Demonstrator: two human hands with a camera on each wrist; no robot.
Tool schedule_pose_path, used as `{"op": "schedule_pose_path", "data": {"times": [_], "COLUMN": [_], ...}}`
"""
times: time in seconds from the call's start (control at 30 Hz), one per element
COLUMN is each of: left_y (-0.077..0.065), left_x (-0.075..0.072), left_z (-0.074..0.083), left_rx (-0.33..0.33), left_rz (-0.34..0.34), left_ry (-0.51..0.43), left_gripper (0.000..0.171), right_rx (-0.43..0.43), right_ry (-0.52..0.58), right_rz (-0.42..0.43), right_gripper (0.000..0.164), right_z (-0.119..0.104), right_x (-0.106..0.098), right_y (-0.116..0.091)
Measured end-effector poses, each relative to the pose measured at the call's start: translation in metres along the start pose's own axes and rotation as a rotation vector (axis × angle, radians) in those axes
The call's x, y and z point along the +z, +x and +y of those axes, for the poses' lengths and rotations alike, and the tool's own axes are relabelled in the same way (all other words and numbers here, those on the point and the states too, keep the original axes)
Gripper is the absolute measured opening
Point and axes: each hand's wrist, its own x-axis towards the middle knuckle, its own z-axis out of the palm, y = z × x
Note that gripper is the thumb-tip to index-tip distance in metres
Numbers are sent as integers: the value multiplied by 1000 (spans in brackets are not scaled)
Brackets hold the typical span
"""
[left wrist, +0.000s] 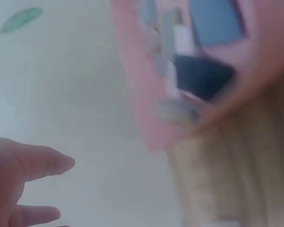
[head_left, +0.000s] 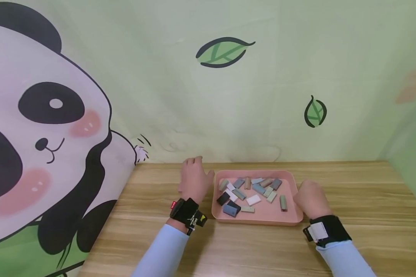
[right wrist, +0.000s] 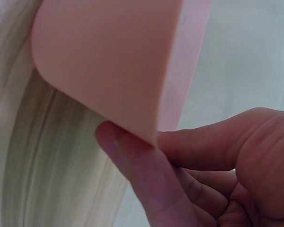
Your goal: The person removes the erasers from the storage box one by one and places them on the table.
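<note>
A shallow pink tray (head_left: 268,212) stands on the table, holding several small rectangular blocks in white, black, blue, grey, green and brown. My right hand (head_left: 311,199) pinches the tray's right rim. In the right wrist view, its thumb and forefinger meet at the edge of the pink wall (right wrist: 109,61). Just left of the tray is my left hand (head_left: 194,179), thumb spread toward the rim and nothing in its grasp. The left wrist view is blurred; there the left hand's fingers (left wrist: 42,161) point toward the tray, apart from it. A black block (left wrist: 203,75) lies near the tray's corner.
The wood-grain table (head_left: 249,250) runs back to a pale green cloth (head_left: 166,96) printed with a panda (head_left: 45,154) and leaves. Black straps with small devices sit on both wrists, below light blue sleeves (head_left: 163,246).
</note>
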Motion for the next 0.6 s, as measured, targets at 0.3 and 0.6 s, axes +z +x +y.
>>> {"op": "schedule_pose_path", "data": {"times": [0.3,0.6], "left_y": [-12,-31], "left_x": [-4,7], "left_z": [44,81], "left_rx": [157,251], "left_rz": [-53,-125], "left_ry": [8,42], "left_gripper": [73,74], "right_rx": [10,-23], "right_ry": [22,7], "right_rz": [-3,17], "right_gripper": [18,17], "right_z": [2,5], "right_x": [3,4], "right_y": [3,6]}}
